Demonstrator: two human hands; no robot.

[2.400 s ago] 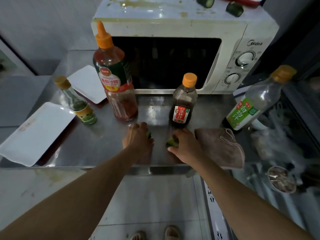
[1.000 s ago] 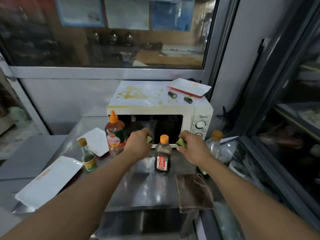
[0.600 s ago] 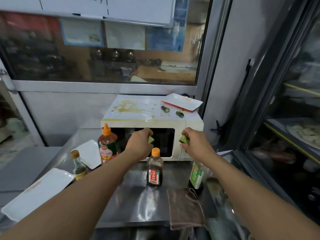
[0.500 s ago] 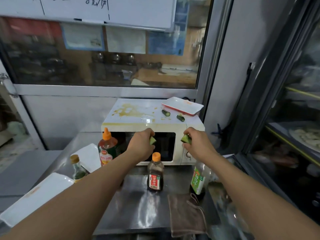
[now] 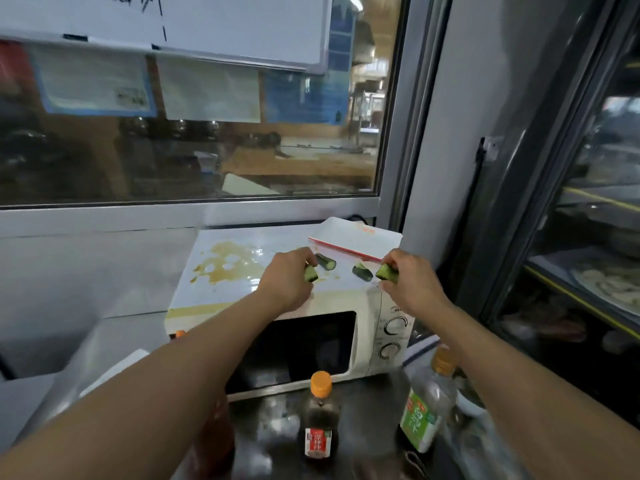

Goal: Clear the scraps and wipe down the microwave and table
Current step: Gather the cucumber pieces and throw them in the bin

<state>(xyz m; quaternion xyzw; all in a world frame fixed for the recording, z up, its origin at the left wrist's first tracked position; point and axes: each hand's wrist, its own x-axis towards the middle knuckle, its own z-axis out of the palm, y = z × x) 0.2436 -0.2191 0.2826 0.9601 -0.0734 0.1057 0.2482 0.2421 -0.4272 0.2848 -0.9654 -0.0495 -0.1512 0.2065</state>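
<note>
A white microwave (image 5: 367, 306) stands on the steel table (image 5: 367, 403). Its top carries a brown sauce stain (image 5: 230, 263) and two loose cucumber pieces (image 5: 326, 261) (image 5: 362, 273). Over the top, my left hand (image 5: 287, 280) pinches a cucumber piece (image 5: 310, 273) beside the left loose one. My right hand (image 5: 410, 278) holds another cucumber piece (image 5: 386, 272) just right of the second loose piece. A white plate with a red edge (image 5: 356, 239) lies at the top's back right, partly over the rim.
On the table in front stand a dark sauce bottle with an orange cap (image 5: 319, 420), a clear bottle with a green label (image 5: 427, 407) and a red sauce bottle (image 5: 214, 441) behind my left forearm. A glass cabinet (image 5: 588, 237) flanks the right; a window wall stands behind.
Both hands picked cucumber pieces off the table and rose with them from in front of the microwave door to above its top. The view tilted upward with them.
</note>
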